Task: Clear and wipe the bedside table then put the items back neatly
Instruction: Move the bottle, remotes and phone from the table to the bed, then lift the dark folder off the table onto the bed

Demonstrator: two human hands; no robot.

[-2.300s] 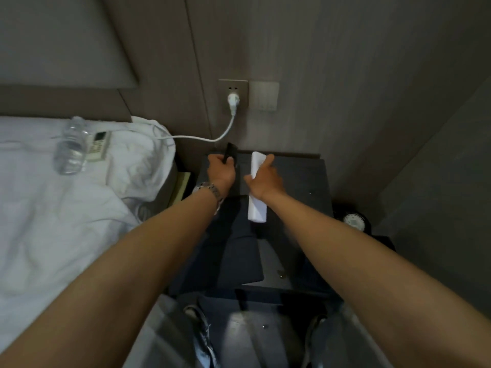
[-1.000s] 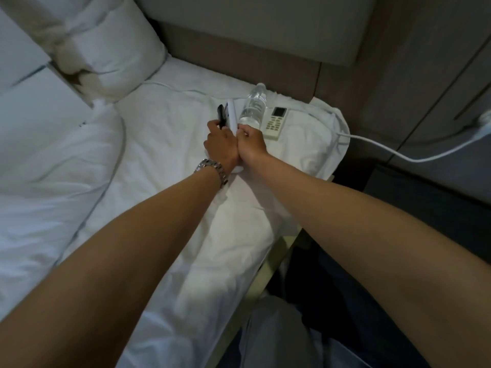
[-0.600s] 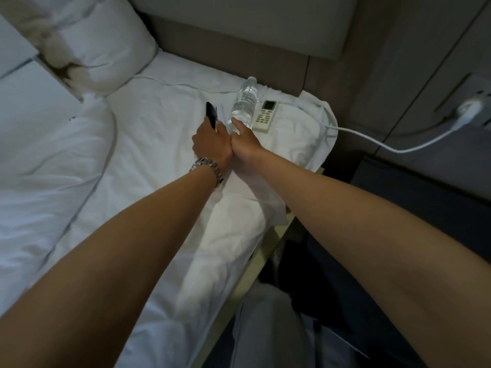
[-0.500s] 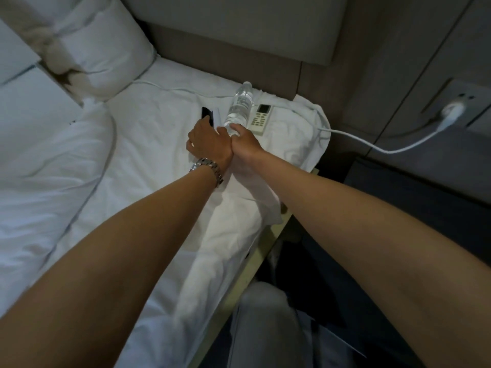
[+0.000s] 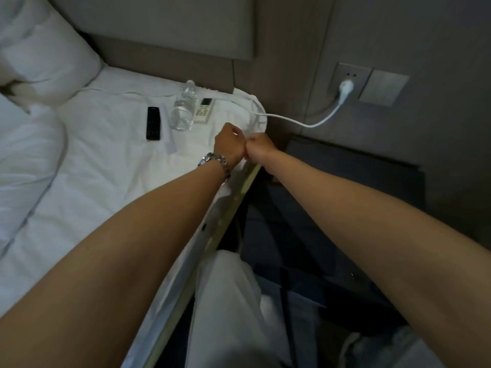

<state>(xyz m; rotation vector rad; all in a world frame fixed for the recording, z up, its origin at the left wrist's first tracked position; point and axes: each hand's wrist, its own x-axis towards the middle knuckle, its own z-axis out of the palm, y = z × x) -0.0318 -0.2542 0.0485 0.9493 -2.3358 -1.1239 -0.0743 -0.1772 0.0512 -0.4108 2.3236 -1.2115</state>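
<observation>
— Hands first: where are they?

— Both over the bed's right edge, near its head corner. Left hand and right hand touch knuckle to knuckle, each curled loosely with fingers folded in. Neither seems to hold anything, though the palms face away, so I cannot be sure.

— And the things taken off the table?

— On the sheet, beyond the hands and to their left, toward the headboard. Black remote lies farthest left, long axis running roughly from headboard to foot. Just right of it is a white strip, lying at a slight slant. Then the bottle on its side, cap toward the headboard, and the white remote touching it on the right, parallel.

— Which hand is nearer them?

— The left, clearly. The right is nearer the table, which sits to the right of the bed edge, dark and partly hidden by that arm.

— Anything holding liquid?

— The bottle looks clear; I cannot read its level.

— Anything in the way?

— A white cable runs from the wall plug across the bed's corner, just beyond the hands.

— So the next step?

— My guess is wiping the table, which means turning right; no cloth is in view.
</observation>
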